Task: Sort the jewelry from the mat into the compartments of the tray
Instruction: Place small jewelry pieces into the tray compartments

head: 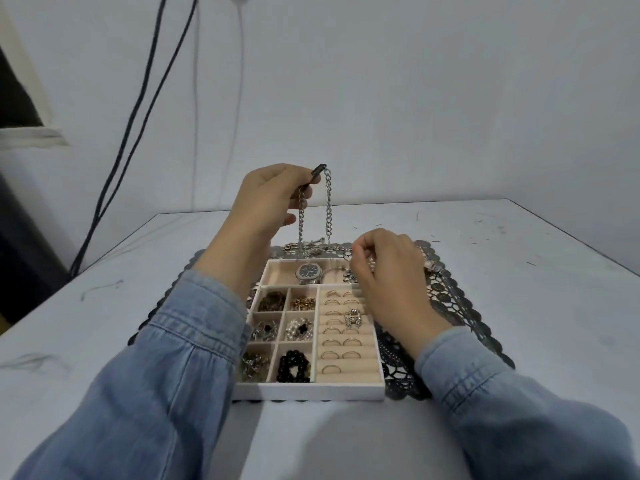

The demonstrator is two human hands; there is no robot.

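Placement was under way: the left hand [273,199] pinched the silver link chain [328,209] aloft above the long rear compartment [280,271] of the white, beige-lined tray [308,390], the curled right hand [388,271] showed no discernible grip, and the next move likely required lowering the chain slowly inside.

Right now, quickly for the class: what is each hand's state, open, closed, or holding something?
Left hand: closed, holding up the silver chain.
Right hand: fingers curled over the tray; whether it holds anything cannot be told.
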